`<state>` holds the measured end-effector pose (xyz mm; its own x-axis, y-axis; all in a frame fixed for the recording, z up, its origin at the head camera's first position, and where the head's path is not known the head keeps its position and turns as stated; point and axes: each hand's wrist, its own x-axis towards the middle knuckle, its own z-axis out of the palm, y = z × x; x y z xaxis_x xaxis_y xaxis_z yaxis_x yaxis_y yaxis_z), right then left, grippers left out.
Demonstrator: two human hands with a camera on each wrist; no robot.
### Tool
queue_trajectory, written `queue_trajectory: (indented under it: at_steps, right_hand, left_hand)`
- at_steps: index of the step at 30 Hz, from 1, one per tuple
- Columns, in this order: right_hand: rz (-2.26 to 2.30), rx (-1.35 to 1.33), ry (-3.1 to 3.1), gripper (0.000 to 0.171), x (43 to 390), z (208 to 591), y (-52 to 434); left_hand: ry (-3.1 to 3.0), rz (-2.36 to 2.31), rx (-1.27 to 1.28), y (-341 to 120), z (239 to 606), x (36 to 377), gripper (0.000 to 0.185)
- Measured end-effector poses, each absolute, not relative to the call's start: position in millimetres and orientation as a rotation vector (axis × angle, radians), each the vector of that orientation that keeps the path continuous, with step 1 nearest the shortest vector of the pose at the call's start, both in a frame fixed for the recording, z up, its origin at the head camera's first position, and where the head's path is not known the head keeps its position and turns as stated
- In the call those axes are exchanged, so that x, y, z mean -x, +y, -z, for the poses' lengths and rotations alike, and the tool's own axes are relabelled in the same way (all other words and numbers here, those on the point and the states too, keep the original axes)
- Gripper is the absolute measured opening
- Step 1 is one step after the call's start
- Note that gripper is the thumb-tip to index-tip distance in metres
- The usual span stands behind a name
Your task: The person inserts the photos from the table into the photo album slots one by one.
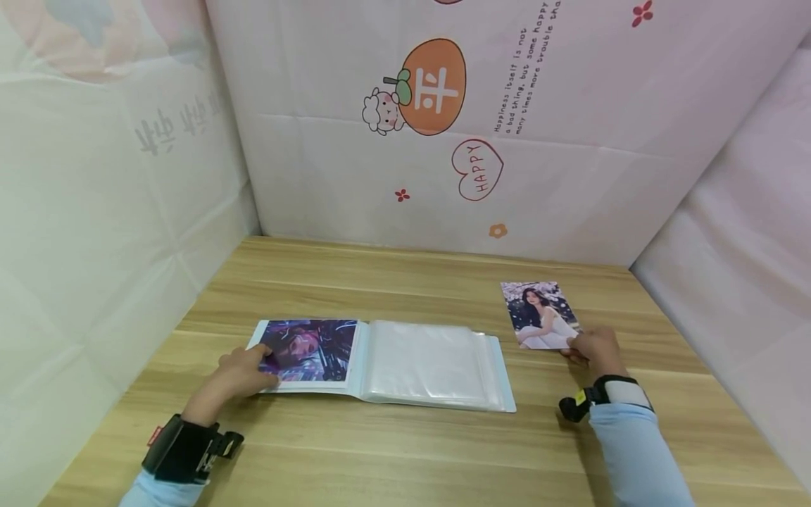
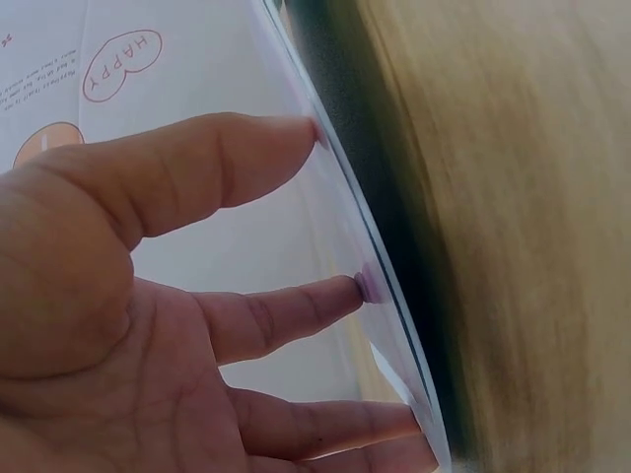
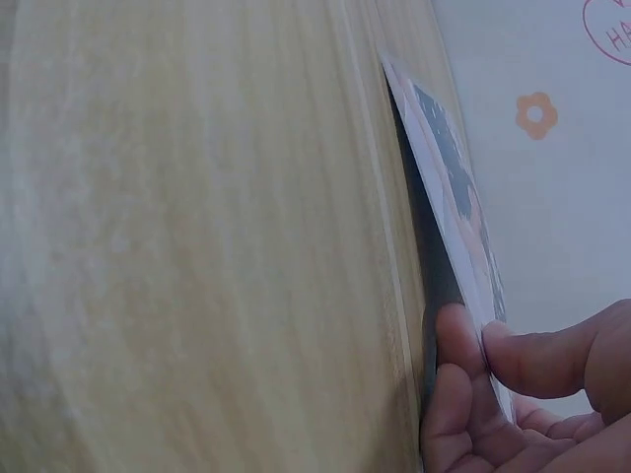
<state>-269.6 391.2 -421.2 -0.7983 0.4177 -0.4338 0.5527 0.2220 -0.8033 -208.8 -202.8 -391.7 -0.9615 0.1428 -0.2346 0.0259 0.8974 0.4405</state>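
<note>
An open photo album (image 1: 405,362) lies on the wooden table (image 1: 405,451). Its left page holds a dark purple photo (image 1: 310,348); its right page shows empty clear sleeves (image 1: 431,362). My left hand (image 1: 243,370) rests on the left page with straight fingers (image 2: 246,158) pressing the glossy sleeve (image 2: 325,236). To the right, a loose photo (image 1: 538,315) of a person in a white dress is lifted slightly off the table. My right hand (image 1: 592,347) pinches its near corner (image 3: 488,335) between thumb and fingers.
Pale printed fabric walls (image 1: 443,127) close in the table at the back, left and right. A black wrist camera (image 1: 186,447) sits on the left arm, another (image 1: 589,398) on the right. Bare wood lies in front of the album.
</note>
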Motion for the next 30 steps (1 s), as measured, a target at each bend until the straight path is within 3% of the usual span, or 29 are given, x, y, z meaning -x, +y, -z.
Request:
queue_trajectory:
  at_steps: [8,17,30]
  right_hand:
    - [1.828,-1.014,2.224,0.018,267.5,419.7,392.3]
    - [1.857,-1.026,2.187,0.045,268.6,412.6,380.4]
    - [2.103,-0.601,2.091,0.04,262.7,399.6,340.5]
  left_hand:
    - [2.802,-0.666,-0.093,-201.9,390.6,208.2,0.061]
    - [2.886,-0.775,-0.174,-197.3,386.6,208.2,0.059]
    - [3.059,-1.029,-0.349,-175.5,382.4,215.0,0.043]
